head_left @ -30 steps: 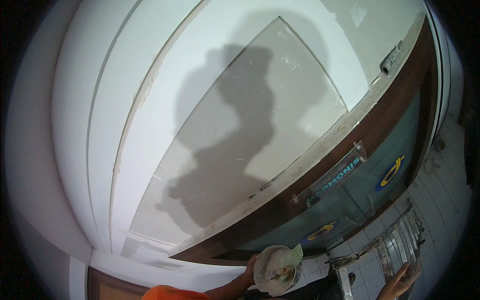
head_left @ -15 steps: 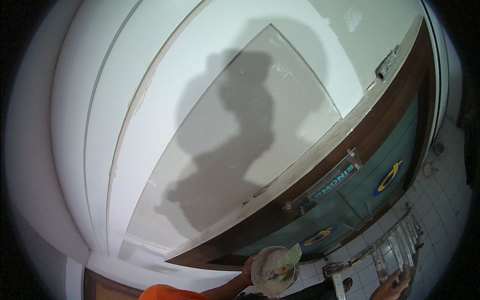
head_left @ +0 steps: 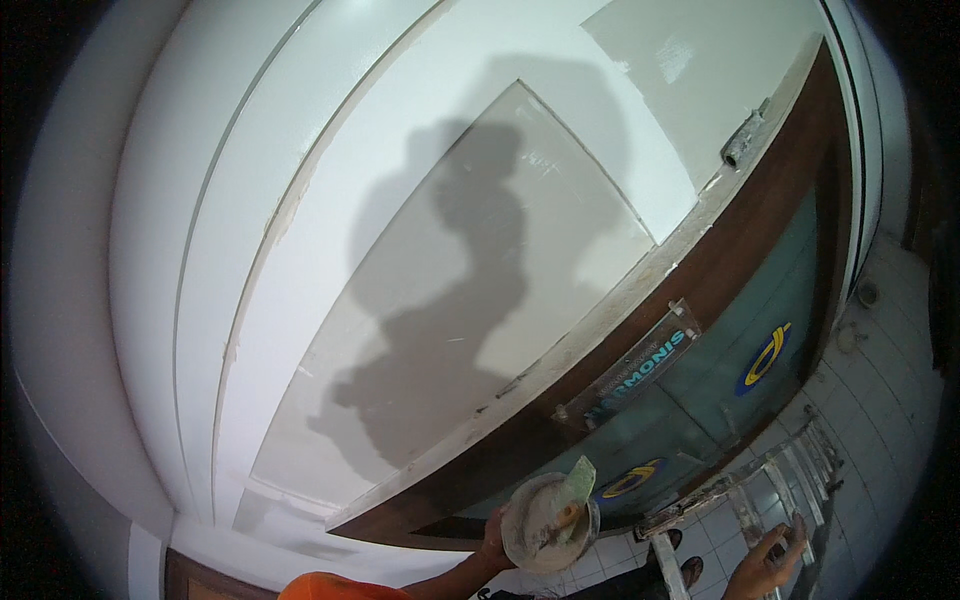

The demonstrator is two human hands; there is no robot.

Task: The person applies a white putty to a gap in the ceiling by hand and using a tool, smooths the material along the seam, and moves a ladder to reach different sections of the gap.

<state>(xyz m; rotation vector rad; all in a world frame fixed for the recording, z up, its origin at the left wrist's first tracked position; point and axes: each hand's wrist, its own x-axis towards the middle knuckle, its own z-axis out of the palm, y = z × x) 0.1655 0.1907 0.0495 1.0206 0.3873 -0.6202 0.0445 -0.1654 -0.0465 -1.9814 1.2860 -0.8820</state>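
Note:
My left hand (head_left: 494,540) grips a round grey bowl (head_left: 545,540) holding some pale paste and a wide pale-green scraper (head_left: 580,480) with an orange-brown handle. My right hand (head_left: 770,560) is at the lower right, fingers partly bent and apart with nothing visible in them, over a paint-spattered aluminium stepladder (head_left: 740,500). In front, a greyish panel (head_left: 570,240) on the white wall (head_left: 280,250) carries my large shadow. A plaster-crusted cylindrical piece (head_left: 742,135) rests on the narrow ledge (head_left: 690,210) along the panel's edge.
Below the ledge are a dark wood frame (head_left: 600,380) and frosted glass (head_left: 735,310) with yellow-and-blue emblems and a clear sign plate (head_left: 625,365). Tiled floor (head_left: 880,370) with small round containers (head_left: 866,293) lies at right. A brown door frame (head_left: 195,575) shows at lower left.
My view has shifted, so the panel's tip sits lower and further left. The bowl has risen a little in the picture, and my right hand's fingers are more bent.

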